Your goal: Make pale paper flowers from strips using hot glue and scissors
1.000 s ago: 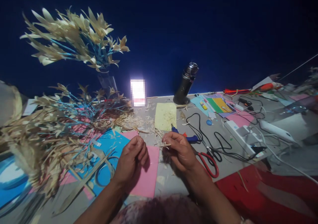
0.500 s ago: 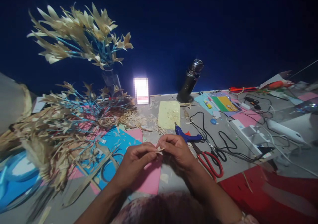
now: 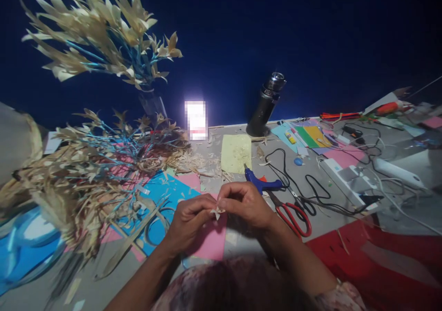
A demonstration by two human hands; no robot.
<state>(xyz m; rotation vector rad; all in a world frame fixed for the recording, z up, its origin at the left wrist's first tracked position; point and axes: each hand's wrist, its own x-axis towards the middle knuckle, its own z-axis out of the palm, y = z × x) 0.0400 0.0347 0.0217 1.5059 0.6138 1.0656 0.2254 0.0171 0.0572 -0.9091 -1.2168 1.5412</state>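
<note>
Between my fingertips is a small cream flower (image 3: 217,213) with pointed petals, made of dried husk-like material. My left hand (image 3: 193,219) pinches it from the left with thumb and forefinger. From the other side my right hand (image 3: 245,205) closes its thumb and fingers on it, the two hands meeting over a pink sheet (image 3: 210,242). Just beyond my right hand lies a blue glue gun (image 3: 262,183), its nozzle at the edge of a yellow sheet (image 3: 236,152) with bits on it. Red-handled scissors (image 3: 295,219) lie right of that hand.
At left, a glass vase (image 3: 152,104) holds pale flowers on blue stems; more stems and dried husks (image 3: 69,196) are heaped below. A dark flask (image 3: 264,108) stands at the back. A white power strip (image 3: 345,180) and tangled cables lie right, near a red sheet (image 3: 373,260).
The flower has turned between my fingers, so its open petals now show. My hands stay together in nearly the same place. The view has tilted slightly.
</note>
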